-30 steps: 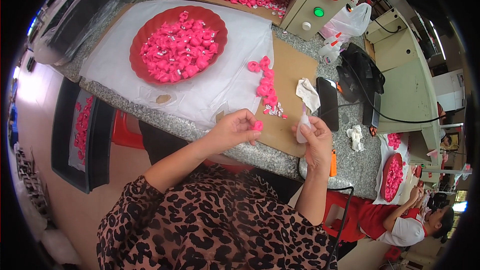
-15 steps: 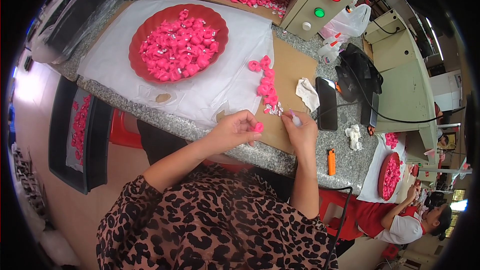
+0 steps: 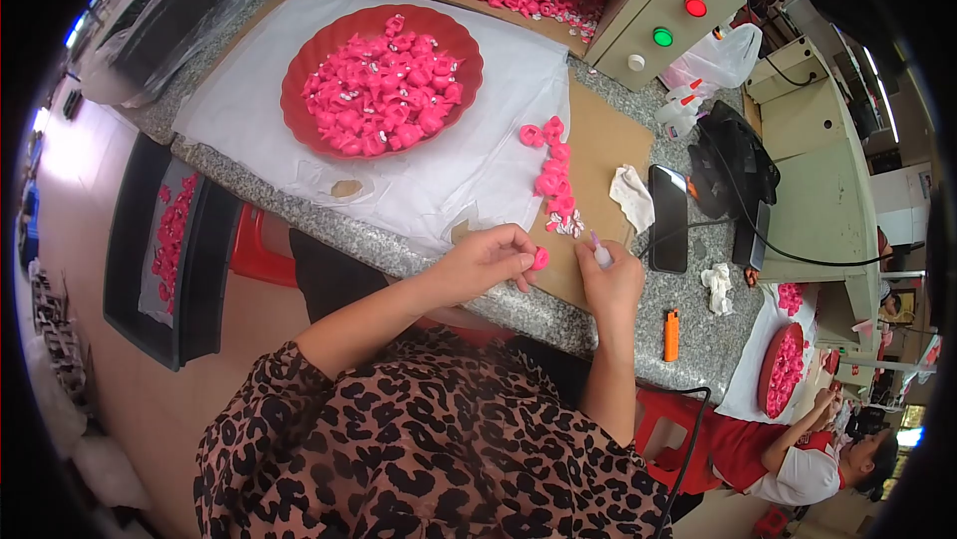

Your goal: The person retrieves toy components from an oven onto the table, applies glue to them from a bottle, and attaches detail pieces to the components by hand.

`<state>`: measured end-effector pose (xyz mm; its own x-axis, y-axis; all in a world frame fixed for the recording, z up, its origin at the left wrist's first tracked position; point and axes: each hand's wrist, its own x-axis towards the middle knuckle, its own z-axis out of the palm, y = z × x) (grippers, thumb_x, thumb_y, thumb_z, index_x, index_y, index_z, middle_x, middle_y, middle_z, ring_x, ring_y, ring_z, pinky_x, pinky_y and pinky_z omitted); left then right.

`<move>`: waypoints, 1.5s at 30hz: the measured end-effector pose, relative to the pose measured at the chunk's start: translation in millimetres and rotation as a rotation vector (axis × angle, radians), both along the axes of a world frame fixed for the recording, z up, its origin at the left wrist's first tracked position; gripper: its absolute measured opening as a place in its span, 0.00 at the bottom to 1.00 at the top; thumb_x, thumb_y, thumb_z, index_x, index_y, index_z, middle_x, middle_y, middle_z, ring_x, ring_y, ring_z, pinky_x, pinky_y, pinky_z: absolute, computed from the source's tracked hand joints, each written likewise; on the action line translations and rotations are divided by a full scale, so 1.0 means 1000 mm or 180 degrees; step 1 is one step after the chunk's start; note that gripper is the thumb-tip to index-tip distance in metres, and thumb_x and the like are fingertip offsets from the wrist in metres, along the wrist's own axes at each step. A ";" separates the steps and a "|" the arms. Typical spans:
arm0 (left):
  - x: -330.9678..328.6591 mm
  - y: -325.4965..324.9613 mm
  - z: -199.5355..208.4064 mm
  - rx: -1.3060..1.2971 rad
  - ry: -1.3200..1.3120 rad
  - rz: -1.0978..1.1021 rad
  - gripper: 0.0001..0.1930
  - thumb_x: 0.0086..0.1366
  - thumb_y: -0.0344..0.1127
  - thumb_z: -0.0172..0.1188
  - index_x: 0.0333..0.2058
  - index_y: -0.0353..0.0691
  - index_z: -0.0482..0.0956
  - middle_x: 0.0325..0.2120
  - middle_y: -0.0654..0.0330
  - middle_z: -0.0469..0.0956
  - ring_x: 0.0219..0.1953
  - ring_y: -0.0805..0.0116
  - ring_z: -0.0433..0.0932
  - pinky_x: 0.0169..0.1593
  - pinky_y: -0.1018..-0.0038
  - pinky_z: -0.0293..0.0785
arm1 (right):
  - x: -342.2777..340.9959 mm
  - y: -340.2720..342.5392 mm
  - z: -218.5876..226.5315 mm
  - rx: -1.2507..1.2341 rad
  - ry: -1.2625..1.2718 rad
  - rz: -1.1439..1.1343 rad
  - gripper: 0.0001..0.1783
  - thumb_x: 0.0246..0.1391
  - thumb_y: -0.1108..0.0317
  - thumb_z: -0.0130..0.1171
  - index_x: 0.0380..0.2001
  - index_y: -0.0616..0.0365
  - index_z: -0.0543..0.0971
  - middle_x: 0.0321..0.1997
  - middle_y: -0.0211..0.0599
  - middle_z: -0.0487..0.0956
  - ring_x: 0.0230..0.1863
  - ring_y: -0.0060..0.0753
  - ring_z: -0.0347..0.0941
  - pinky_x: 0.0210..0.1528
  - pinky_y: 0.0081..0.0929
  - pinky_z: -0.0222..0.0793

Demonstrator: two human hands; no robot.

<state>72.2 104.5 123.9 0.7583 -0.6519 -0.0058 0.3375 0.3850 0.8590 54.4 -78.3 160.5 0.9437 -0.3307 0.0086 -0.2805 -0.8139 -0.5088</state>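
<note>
Between thumb and fingertips, my left hand (image 3: 496, 262) pinches a small pink moulded piece (image 3: 540, 259) above the front edge of the workbench. My right hand (image 3: 612, 288) is closed around a small whitish glue bottle (image 3: 602, 256) with a purple tip, a short gap away from the pink piece. Just beyond both hands lie small white-and-dark bits (image 3: 564, 225) on brown cardboard (image 3: 610, 135). Several loose pink pieces (image 3: 552, 178) form a row behind them. Farther left, a red scalloped bowl (image 3: 297, 112) stands on white paper, heaped with pink pieces carrying white bits.
A metal box (image 3: 653, 10) with coloured buttons stands at the back, pink pieces inside. On the right lie a crumpled cloth (image 3: 631, 198), a phone (image 3: 669, 220), an orange lighter (image 3: 671, 337) and a black bag (image 3: 748, 155). A dark crate (image 3: 199, 270) is at left; a co-worker (image 3: 788, 454) sits at right.
The whole view has shifted, so the bench appears farther right. Both hands keep nearly the same pose, still holding the pink piece and the bottle apart.
</note>
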 end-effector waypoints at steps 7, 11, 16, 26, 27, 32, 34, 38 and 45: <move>-0.003 -0.001 0.005 0.0050 0.0065 0.0273 0.09 0.57 0.28 0.50 0.36 0.32 0.65 0.28 0.60 0.71 0.28 0.75 0.70 0.32 0.81 0.68 | -0.022 0.015 0.005 0.3445 -0.0062 0.0093 0.07 0.41 0.73 0.59 0.25 0.63 0.76 0.22 0.32 0.75 0.19 0.17 0.66 0.22 0.12 0.59; -0.002 -0.001 0.004 0.0100 0.0019 0.0060 0.09 0.58 0.28 0.49 0.38 0.33 0.66 0.29 0.60 0.72 0.29 0.76 0.71 0.32 0.82 0.68 | -0.027 0.023 0.000 0.4032 -0.0036 -0.0132 0.07 0.41 0.73 0.60 0.26 0.63 0.75 0.22 0.32 0.75 0.21 0.16 0.66 0.23 0.11 0.59; -0.002 -0.001 0.006 0.0198 0.0028 0.0117 0.10 0.58 0.28 0.50 0.38 0.32 0.67 0.29 0.60 0.73 0.29 0.76 0.71 0.31 0.82 0.69 | -0.029 0.025 -0.005 0.4255 -0.0156 -0.0058 0.07 0.41 0.73 0.59 0.26 0.63 0.75 0.22 0.32 0.75 0.21 0.16 0.66 0.23 0.11 0.59; -0.003 0.000 0.008 0.0329 0.0129 0.0205 0.09 0.58 0.28 0.50 0.37 0.32 0.68 0.27 0.58 0.73 0.27 0.76 0.72 0.29 0.82 0.70 | -0.028 0.026 -0.005 0.3967 -0.0040 0.0099 0.08 0.42 0.72 0.59 0.27 0.63 0.74 0.23 0.32 0.75 0.21 0.15 0.66 0.22 0.10 0.59; -0.003 0.000 0.009 0.0302 0.0162 0.0202 0.09 0.58 0.28 0.50 0.37 0.32 0.69 0.26 0.58 0.74 0.27 0.75 0.73 0.29 0.82 0.70 | -0.027 0.026 -0.004 0.3966 -0.0037 0.0100 0.08 0.42 0.72 0.59 0.27 0.63 0.74 0.23 0.32 0.75 0.21 0.15 0.66 0.22 0.10 0.59; -0.001 0.001 0.007 0.0312 0.0203 0.0154 0.08 0.57 0.27 0.50 0.36 0.31 0.70 0.26 0.57 0.74 0.27 0.74 0.73 0.30 0.81 0.71 | -0.023 0.022 -0.001 0.4058 0.0350 0.0037 0.12 0.41 0.71 0.60 0.31 0.63 0.73 0.23 0.30 0.74 0.21 0.14 0.66 0.21 0.08 0.58; 0.000 0.002 0.006 0.0342 0.0214 0.0138 0.08 0.57 0.27 0.50 0.36 0.31 0.70 0.26 0.57 0.74 0.27 0.74 0.73 0.29 0.81 0.71 | -0.021 0.022 0.000 0.4038 0.0434 0.0032 0.12 0.41 0.71 0.60 0.31 0.63 0.73 0.22 0.30 0.74 0.21 0.14 0.66 0.21 0.09 0.58; -0.001 0.001 0.005 0.0284 0.0174 0.0162 0.08 0.57 0.26 0.50 0.35 0.31 0.70 0.26 0.57 0.74 0.26 0.74 0.73 0.29 0.80 0.71 | -0.018 0.021 -0.003 0.4018 0.0624 0.0134 0.12 0.42 0.69 0.60 0.31 0.63 0.74 0.21 0.29 0.74 0.19 0.14 0.64 0.20 0.09 0.57; -0.004 -0.004 0.008 0.0247 0.0077 0.0343 0.08 0.58 0.27 0.50 0.36 0.33 0.70 0.26 0.60 0.73 0.24 0.76 0.72 0.27 0.82 0.70 | -0.018 0.024 0.003 0.4222 0.0619 0.0209 0.10 0.44 0.68 0.58 0.30 0.63 0.74 0.20 0.29 0.73 0.19 0.14 0.64 0.20 0.10 0.56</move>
